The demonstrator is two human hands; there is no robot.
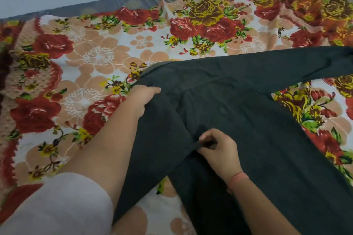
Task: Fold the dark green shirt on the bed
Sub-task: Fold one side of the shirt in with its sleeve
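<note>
A dark green shirt (248, 110) lies spread on the floral bed (95, 53), one sleeve stretching right; the left hand (142, 94) grips its far left edge, the right hand (219, 150) pinches a mid-body fold, nearer the person.

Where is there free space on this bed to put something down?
The floral bedsheet lies bare left of the left hand and beyond the dark green shirt. Crowded near right, where the right hand pinches the shirt.
</note>
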